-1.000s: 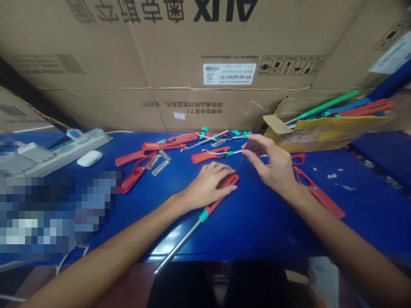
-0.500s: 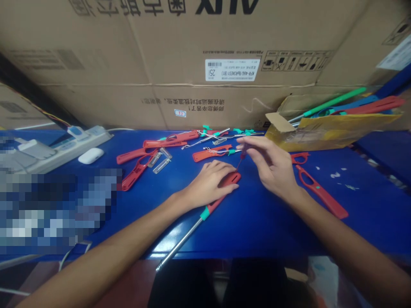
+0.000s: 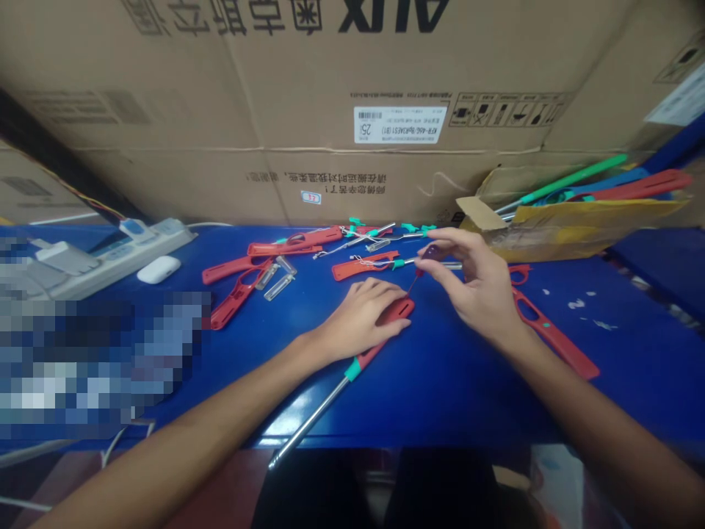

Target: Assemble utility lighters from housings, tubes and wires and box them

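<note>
My left hand (image 3: 366, 316) is closed over the red handle of a long-nosed gas lighter (image 3: 397, 311), pressing it against the blue table. The lighter's metal tube points toward me and reaches past the table's front edge. Between thumb and fingertips, my right hand (image 3: 478, 286) pinches a small screwdriver (image 3: 429, 254) with a dark red handle. Its thin shaft slants down to the far end of the lighter handle; exactly where the tip meets it I cannot make out. Just beyond my hands lies an opened red lighter shell (image 3: 360, 267) with white wires.
Red shell halves (image 3: 234, 300), clear fuel tanks (image 3: 280, 286) and metal tubes lie at the back. A cardboard box (image 3: 584, 231) of lighters stands back right, near another red shell (image 3: 567, 342). On the left are a power strip (image 3: 148, 242) and a white earbud case (image 3: 158, 270).
The fingers of my right hand have shifted on the screwdriver, and more of its handle shows. My left hand and the lighter stay in place. The view has tilted very slightly.
</note>
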Motion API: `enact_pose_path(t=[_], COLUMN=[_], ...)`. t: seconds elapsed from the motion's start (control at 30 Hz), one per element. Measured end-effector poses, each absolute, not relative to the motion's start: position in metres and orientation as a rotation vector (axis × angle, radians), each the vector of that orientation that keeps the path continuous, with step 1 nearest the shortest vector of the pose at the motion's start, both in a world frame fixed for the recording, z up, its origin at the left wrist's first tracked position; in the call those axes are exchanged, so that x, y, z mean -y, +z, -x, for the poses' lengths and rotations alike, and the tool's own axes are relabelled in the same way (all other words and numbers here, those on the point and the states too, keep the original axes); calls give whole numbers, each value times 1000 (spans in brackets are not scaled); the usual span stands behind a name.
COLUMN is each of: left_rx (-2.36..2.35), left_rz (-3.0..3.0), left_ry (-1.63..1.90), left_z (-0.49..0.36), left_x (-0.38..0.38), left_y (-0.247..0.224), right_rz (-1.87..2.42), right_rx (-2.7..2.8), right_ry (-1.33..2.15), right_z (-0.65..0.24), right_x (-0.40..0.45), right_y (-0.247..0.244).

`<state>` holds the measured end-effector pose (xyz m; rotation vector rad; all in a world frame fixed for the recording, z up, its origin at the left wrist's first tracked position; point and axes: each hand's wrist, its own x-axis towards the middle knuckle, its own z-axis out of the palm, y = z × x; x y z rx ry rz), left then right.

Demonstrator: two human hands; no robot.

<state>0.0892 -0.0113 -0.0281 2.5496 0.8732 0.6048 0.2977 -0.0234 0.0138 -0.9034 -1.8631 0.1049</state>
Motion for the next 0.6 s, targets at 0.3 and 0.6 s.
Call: enact_pose_path(t=[0.3,0.6], left_rx=[-872,-881], left_rz=[-2544,-2556], left_ry=[606,611], left_z=[-88,-88], left_x=[12,12], left_y=[-29,-30], right_rz=[916,899], right_rx=[1905,1923], right_ry=[75,112], right_z=[-302,-302], right_x=[20,22], right_y=[14,16])
